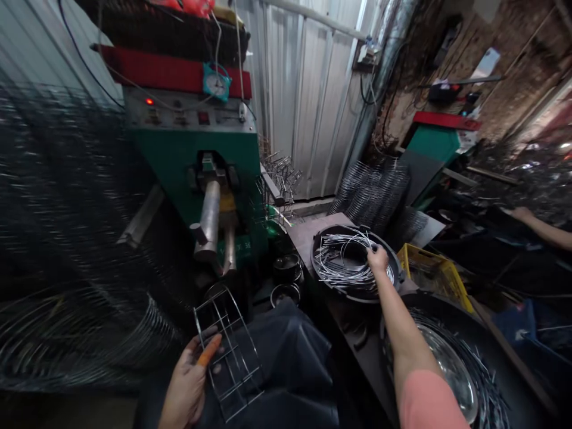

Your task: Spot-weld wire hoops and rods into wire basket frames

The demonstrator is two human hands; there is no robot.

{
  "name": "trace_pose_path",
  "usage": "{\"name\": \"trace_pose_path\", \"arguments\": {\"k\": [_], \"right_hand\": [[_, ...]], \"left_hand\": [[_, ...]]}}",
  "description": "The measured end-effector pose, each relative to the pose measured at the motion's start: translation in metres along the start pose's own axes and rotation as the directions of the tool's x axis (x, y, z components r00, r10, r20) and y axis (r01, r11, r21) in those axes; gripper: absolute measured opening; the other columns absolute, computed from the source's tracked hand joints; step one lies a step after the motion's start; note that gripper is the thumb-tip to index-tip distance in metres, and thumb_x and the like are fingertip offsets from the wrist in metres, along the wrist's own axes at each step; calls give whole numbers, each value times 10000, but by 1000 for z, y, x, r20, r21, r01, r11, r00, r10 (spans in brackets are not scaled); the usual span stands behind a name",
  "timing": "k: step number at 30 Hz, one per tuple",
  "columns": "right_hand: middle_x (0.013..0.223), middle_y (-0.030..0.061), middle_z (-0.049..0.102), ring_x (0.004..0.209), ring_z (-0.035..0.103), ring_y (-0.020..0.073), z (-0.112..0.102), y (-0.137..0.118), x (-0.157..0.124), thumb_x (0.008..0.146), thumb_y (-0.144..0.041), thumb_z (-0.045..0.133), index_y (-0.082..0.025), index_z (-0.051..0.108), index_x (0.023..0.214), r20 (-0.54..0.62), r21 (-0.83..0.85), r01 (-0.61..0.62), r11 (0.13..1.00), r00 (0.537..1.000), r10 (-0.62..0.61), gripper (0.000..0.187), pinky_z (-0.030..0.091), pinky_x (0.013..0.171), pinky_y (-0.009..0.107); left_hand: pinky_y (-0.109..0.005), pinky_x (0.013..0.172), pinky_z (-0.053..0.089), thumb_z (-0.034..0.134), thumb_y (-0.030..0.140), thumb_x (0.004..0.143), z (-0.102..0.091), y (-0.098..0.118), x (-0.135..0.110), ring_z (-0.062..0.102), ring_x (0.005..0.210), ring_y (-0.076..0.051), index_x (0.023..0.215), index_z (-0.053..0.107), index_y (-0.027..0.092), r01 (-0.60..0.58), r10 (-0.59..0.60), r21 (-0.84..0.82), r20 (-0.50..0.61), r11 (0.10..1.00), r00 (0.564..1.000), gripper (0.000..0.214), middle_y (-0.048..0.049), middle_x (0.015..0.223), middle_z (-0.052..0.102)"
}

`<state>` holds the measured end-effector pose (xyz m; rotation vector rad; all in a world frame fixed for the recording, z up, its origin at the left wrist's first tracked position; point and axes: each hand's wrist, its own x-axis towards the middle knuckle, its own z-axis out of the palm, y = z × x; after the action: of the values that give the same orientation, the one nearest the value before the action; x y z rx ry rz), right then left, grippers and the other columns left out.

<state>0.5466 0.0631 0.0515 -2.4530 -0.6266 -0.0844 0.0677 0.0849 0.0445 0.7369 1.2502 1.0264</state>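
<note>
Head view, left hand gripping rack, right hand outstretched to wires

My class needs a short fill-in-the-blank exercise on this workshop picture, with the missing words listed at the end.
1. The left hand holds a wire frame and has one digit in a covering coloured ____.
2. The hand at the wires in the round tray is the person's ____ one.
3. A small light on the machine glows ____.
4. The crate is coloured ____.

Missing words: orange; right; red; yellow.
</note>
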Motion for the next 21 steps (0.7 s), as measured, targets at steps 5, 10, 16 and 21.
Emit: {"name": "trace_pose_path", "arguments": {"k": [5, 10, 16, 21], "right_hand": [[962, 213, 634, 925, 594, 298, 6, 12, 29, 790, -247, 540, -72, 636, 1003, 51, -124, -80, 989, 995, 87, 292, 434, 763, 353], [980, 204, 637, 932, 598, 279, 8, 1, 26, 833, -225, 461, -90, 626, 1040, 36, -190, -2, 982, 999, 9, 297, 425, 772, 336], [868, 172, 671, 826, 617, 257, 2, 10, 40, 747, -279, 580, -63, 671, 938, 48, -70, -29, 997, 998, 32, 302, 438, 698, 299], [679, 115, 668, 660, 611, 195, 0, 30, 56, 731, -253, 556, -31, 686, 848, 104, 54, -37, 998, 994, 31, 283, 436, 600, 249]], "left_hand": [[-203, 472, 418, 673, 191, 389, 11, 7, 1, 540, 675, -144, 820, 646, 223, 45, -43, 49, -49, 998, 998, 433, -31, 921, 604], [-213, 480, 428, 662, 179, 369, 11, 3, 8, 550, 689, -147, 834, 644, 231, 45, -43, 43, -44, 998, 998, 469, -16, 957, 610], [-198, 438, 392, 729, 209, 350, 7, 0, 13, 550, 676, -149, 845, 653, 223, 27, -24, 76, -38, 997, 999, 502, -20, 947, 623], [-214, 442, 400, 727, 219, 338, 3, 3, 14, 555, 662, -163, 825, 660, 217, 24, -21, 73, -46, 997, 999, 491, -37, 913, 639]]}}
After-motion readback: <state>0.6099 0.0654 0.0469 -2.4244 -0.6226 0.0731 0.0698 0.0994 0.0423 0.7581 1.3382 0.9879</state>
